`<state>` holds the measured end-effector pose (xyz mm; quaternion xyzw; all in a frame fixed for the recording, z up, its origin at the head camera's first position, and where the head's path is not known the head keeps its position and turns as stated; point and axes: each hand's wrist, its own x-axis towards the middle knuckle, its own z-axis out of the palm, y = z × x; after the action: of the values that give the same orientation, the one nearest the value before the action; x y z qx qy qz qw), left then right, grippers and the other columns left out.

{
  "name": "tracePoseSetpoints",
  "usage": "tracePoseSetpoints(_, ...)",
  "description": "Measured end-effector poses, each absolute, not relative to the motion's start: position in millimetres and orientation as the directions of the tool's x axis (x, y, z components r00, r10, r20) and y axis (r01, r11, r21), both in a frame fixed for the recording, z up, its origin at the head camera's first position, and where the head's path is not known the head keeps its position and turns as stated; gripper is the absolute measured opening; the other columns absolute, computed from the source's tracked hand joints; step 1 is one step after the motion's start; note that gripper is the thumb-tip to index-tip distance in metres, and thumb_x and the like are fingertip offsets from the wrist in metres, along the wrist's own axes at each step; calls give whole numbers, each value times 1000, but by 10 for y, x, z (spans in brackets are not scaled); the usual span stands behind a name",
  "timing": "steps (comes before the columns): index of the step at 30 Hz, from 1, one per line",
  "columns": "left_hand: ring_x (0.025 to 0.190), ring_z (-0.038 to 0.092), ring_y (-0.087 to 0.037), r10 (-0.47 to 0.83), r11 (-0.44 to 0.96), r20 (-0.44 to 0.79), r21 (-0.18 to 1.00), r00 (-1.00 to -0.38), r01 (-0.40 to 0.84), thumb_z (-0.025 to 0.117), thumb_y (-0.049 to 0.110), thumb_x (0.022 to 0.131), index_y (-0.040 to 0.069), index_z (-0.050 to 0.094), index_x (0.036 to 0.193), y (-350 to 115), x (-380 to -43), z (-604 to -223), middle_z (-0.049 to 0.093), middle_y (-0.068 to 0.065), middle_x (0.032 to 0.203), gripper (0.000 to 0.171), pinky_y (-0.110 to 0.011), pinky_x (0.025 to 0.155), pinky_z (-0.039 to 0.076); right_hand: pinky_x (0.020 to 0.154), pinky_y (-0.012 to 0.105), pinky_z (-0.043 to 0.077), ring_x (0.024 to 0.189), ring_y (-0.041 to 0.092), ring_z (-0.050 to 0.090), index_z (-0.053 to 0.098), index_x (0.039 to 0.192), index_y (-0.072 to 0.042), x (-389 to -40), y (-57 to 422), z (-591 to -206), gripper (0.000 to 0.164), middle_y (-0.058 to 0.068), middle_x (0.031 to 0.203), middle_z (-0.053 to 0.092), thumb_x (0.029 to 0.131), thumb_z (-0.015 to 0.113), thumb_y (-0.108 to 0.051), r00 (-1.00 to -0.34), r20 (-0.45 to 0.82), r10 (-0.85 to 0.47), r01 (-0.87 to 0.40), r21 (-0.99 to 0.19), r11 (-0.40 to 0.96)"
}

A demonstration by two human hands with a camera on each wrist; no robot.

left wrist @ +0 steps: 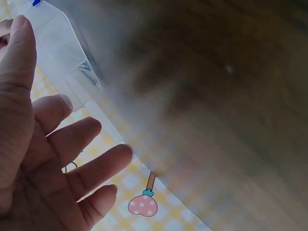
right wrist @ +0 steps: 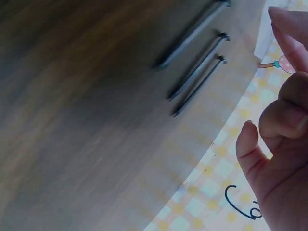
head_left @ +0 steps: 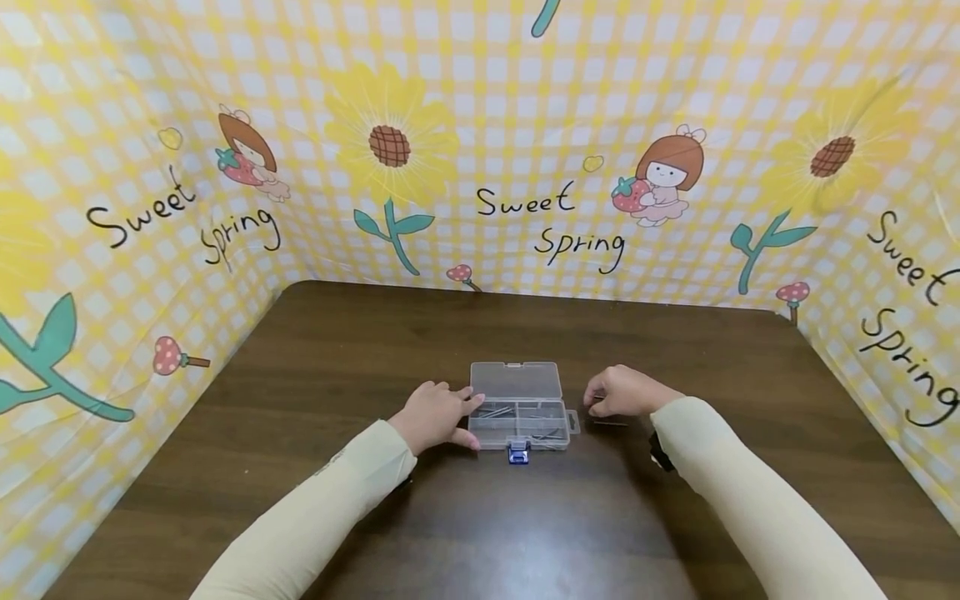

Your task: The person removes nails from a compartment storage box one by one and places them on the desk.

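A clear plastic compartment box [head_left: 491, 444] sits on the table with its lid [head_left: 515, 381] raised at the back. Several nails [head_left: 495, 412] lie in its compartments. My left hand [head_left: 437, 414] touches the box's left side with thumb and index finger; in the left wrist view the other fingers are spread and loosely bent. Right of the box, my right hand [head_left: 626, 390] hovers by loose nails [head_left: 609, 424], fingers bent. Three nails [right wrist: 197, 67] of different sizes lie side by side in the right wrist view, apart from the fingers. Nothing shows between the right fingertips.
A blue latch [head_left: 518, 453] sticks out at the box's front, and a clear hanging tab [head_left: 573, 422] at its right end. The brown wooden table [head_left: 360, 333] is enclosed at the back and sides by yellow checked cloth [head_left: 517, 283].
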<state>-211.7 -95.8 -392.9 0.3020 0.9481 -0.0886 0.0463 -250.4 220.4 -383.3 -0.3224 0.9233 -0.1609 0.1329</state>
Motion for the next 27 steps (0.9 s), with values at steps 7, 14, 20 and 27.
tracePoseSetpoints(7,103,60,-32,566,797,-132,-167,-814,581,58,65,74,20,54,139,-983,-2095,-3905,56,-6,135,79,-39,84,49,72,30,51,79,9,60,74,85,-8,-2523,1979,-3775,6,-3,86,70,82,69,-7,-754,-157,-637,-512,-466,721)
tracePoseSetpoints(14,107,58,-32,559,795,-133,-192,-818,575,54,68,75,23,52,140,-958,-2117,-3925,55,-3,137,80,-39,85,49,76,28,50,78,7,58,75,84,-6,-2477,1798,-3728,7,-4,84,70,81,69,-6,-716,-162,-679,-558,-452,696)
tracePoseSetpoints(20,115,55,-31,544,805,-161,-180,-824,566,54,68,76,24,50,141,-937,-2095,-3940,52,-2,140,79,-41,89,47,72,23,51,79,6,61,77,93,-4,-2400,1669,-3712,13,2,93,73,83,68,-5,-666,-191,-721,-588,-460,665)
tracePoseSetpoints(27,135,37,-34,549,820,-154,-93,-822,565,56,62,79,21,49,143,-955,-2110,-3954,44,-2,146,76,-50,104,33,72,22,51,80,6,64,77,93,-5,-2357,1584,-3716,12,2,94,73,84,69,-4,-657,-195,-728,-617,-417,668)
